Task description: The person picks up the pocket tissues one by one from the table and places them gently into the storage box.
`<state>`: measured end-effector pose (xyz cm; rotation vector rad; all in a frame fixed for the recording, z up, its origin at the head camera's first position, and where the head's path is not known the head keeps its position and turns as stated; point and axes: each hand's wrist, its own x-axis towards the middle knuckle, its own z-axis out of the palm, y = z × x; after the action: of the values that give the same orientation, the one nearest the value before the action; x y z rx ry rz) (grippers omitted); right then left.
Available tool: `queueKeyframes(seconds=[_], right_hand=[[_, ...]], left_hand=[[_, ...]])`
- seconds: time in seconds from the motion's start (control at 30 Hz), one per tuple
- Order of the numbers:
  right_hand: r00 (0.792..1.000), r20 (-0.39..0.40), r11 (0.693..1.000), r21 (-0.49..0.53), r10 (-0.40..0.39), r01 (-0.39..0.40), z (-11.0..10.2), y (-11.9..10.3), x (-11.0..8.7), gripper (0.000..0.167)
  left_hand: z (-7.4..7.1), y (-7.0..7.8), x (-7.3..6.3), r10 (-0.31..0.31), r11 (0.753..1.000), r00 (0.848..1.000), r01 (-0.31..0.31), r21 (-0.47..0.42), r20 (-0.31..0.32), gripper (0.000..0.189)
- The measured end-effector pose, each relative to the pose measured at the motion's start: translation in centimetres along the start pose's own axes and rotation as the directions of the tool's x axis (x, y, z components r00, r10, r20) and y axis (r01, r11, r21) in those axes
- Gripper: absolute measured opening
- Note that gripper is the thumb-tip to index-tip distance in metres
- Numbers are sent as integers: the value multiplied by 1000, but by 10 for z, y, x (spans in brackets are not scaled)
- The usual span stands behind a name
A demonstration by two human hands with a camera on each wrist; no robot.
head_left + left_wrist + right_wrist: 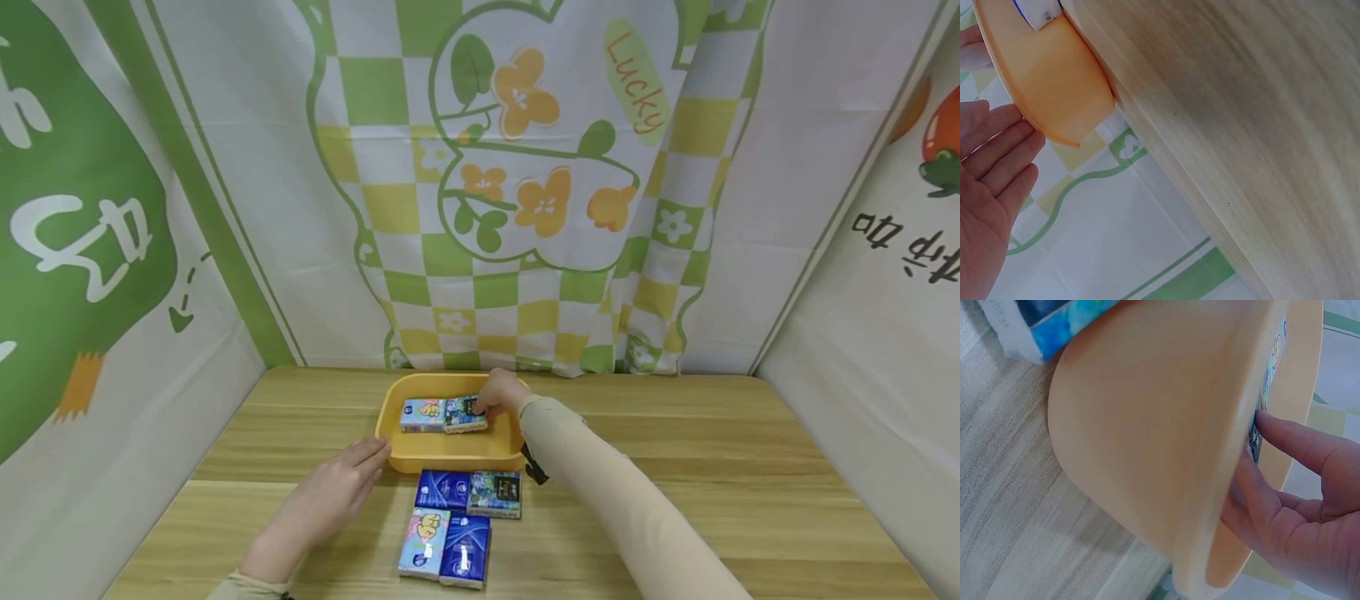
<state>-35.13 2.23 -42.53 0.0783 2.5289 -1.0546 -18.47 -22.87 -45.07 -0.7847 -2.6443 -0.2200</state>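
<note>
A yellow-orange plastic bin (453,463) stands on the table, two tissue packs lying side by side inside it. My right hand (501,392) reaches over the bin's right side and pinches the dark green-blue tissue pack (459,415); in the right wrist view, thumb and fingers are on that pack (1255,440), partly hidden by the rim. Left of it lies a light blue and pink tissue pack (422,415). My left hand (337,487) has its fingers nearly straight, their tips touching the bin's left front rim, as the left wrist view also shows.
In front of the bin several tissue packs lie close together: a dark blue pack (442,489), a green-blue pack (496,493), a light blue and pink pack (424,543) and another dark blue pack (465,550). Behind the wooden table (675,442) hangs a checked curtain (517,300).
</note>
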Motion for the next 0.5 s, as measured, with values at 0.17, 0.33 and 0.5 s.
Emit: queueKeyframes(seconds=[0.17, 0.33, 0.5], right_hand=[[1000, 5, 999, -32, 4, -4, 1, 1, 2, 24], [1000, 16, 998, -59, 0, 1, 1, 1, 4, 22], [1000, 18, 999, -51, -4, 5, 1, 2, 5, 24]], left_hand=[[0, 0, 0, 4, 1000, 1000, -4, 5, 2, 36], [0, 0, 0, 3, 1000, 1000, -3, 7, -1, 36], [-1, 0, 0, 11, 1000, 1000, -11, 11, -6, 36]])
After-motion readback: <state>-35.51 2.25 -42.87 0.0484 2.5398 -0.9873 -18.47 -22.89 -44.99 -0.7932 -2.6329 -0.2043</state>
